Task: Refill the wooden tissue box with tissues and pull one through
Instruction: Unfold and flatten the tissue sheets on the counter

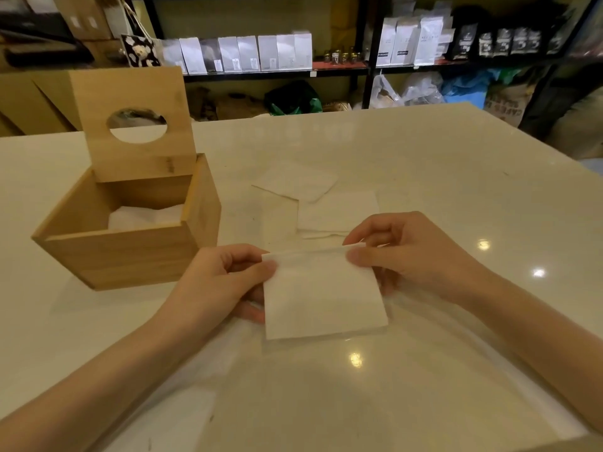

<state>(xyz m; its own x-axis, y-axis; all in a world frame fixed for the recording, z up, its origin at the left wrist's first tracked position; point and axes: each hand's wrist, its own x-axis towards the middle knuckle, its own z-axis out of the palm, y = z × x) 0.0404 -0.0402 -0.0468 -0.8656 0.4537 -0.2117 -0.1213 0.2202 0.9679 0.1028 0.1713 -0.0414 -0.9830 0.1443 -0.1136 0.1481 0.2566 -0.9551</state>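
Note:
A wooden tissue box (120,249) stands at the left of the table. Its lid (133,93), which has a round hole, is tipped up at the back. White tissues (143,216) lie inside the box. A folded white tissue (323,295) is held just above the table in front of me. My left hand (225,282) pinches its upper left corner, and my right hand (408,252) pinches its upper right corner. Several more loose tissues (313,197) lie flat on the table behind my hands, to the right of the box.
The pale glossy table (456,190) stretches to the right and towards me. Behind it stand dark shelves (368,70) with white and black bags. Cardboard boxes (29,99) are at the back left.

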